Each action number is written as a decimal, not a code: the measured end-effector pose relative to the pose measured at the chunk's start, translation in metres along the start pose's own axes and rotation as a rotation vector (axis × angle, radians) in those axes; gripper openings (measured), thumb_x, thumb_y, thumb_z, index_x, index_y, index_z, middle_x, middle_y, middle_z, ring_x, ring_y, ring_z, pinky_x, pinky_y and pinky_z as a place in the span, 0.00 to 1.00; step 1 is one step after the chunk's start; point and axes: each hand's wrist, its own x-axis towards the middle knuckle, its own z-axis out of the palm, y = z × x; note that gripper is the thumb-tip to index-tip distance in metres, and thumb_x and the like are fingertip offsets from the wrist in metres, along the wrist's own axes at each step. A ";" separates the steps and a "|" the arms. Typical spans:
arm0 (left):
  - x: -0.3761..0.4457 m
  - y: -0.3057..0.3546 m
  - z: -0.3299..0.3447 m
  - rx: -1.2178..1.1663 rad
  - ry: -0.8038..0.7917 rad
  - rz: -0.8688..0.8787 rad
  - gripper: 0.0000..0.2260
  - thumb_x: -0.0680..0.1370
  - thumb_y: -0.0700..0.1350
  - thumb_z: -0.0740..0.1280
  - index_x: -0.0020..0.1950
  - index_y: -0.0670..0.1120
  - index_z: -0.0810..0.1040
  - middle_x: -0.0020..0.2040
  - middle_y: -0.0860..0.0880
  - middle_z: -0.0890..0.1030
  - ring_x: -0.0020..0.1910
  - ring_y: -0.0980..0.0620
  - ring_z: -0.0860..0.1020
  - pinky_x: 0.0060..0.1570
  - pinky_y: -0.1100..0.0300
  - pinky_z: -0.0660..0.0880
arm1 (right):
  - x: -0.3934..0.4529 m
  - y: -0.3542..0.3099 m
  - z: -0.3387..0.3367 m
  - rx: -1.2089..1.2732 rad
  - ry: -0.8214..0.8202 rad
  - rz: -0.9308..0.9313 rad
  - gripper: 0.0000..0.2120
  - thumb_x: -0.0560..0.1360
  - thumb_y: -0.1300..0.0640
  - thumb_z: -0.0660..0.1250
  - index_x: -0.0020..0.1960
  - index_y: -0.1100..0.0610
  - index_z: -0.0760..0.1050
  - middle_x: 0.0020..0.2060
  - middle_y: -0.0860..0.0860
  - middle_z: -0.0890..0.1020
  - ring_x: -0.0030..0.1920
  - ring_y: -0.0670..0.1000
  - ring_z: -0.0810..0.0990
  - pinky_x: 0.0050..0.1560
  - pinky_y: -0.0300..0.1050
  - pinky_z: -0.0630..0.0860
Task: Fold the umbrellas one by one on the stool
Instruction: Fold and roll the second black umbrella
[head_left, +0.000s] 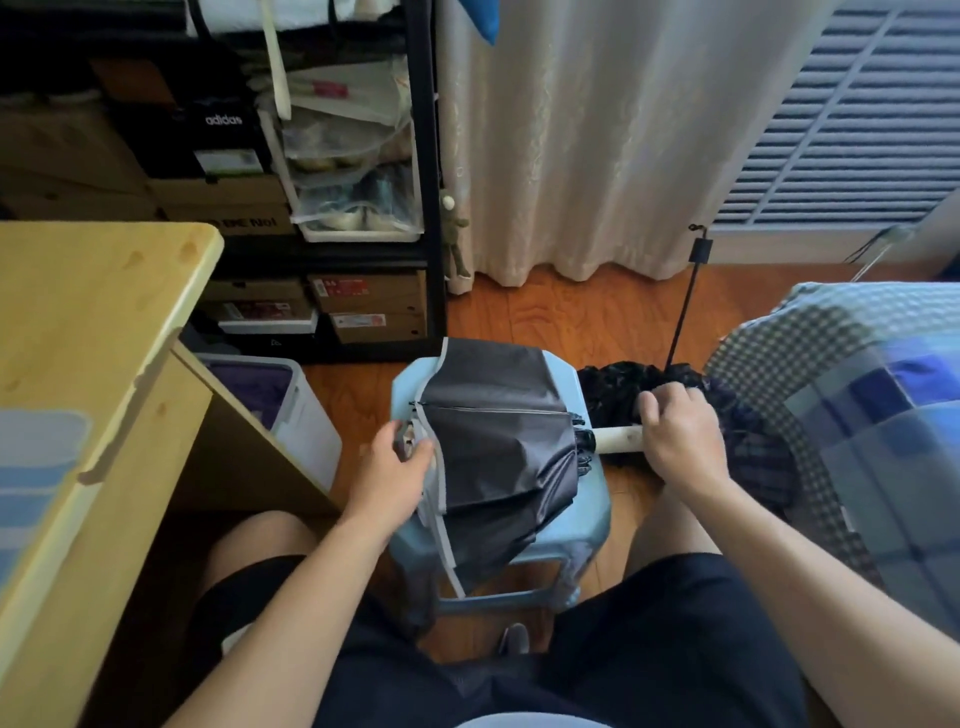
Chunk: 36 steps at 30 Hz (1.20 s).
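A dark grey umbrella (498, 441) with a light grey trim lies collapsed across the light blue stool (592, 525), canopy loose and draped over the front. My right hand (680, 441) grips its pale handle (618, 439), which sticks out past the stool's right edge. My left hand (395, 467) pinches the canopy's trimmed edge and rib tips at the stool's left side. A second, black umbrella (618, 387) lies crumpled on the floor right of the stool, its thin shaft (685, 301) slanting up.
A wooden desk (104, 338) stands to the left with a clear storage bin (306, 410) beside it. Black shelving (426, 171) full of shoe boxes is behind. A checked bedcover (831, 374) is on the right, a curtain (587, 135) at the back. My knees flank the stool.
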 end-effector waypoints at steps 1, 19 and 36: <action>-0.009 0.001 -0.004 0.035 0.068 0.006 0.18 0.81 0.60 0.64 0.66 0.53 0.75 0.63 0.51 0.78 0.61 0.48 0.77 0.61 0.46 0.77 | -0.013 -0.008 -0.006 0.105 0.054 -0.047 0.13 0.84 0.53 0.60 0.53 0.61 0.78 0.47 0.55 0.78 0.50 0.58 0.76 0.49 0.50 0.69; -0.094 0.049 -0.012 -0.282 0.061 0.092 0.09 0.81 0.50 0.68 0.42 0.49 0.80 0.39 0.50 0.82 0.46 0.51 0.80 0.45 0.58 0.77 | -0.087 -0.047 0.031 0.641 -0.123 0.052 0.15 0.76 0.66 0.67 0.58 0.50 0.79 0.54 0.49 0.80 0.51 0.48 0.80 0.55 0.46 0.79; -0.073 0.062 -0.026 -0.374 -0.016 0.177 0.08 0.84 0.53 0.63 0.48 0.54 0.79 0.47 0.42 0.83 0.53 0.38 0.81 0.57 0.35 0.79 | -0.057 -0.033 0.019 0.653 -0.284 -0.193 0.18 0.77 0.67 0.71 0.60 0.48 0.82 0.60 0.46 0.76 0.66 0.49 0.72 0.66 0.38 0.71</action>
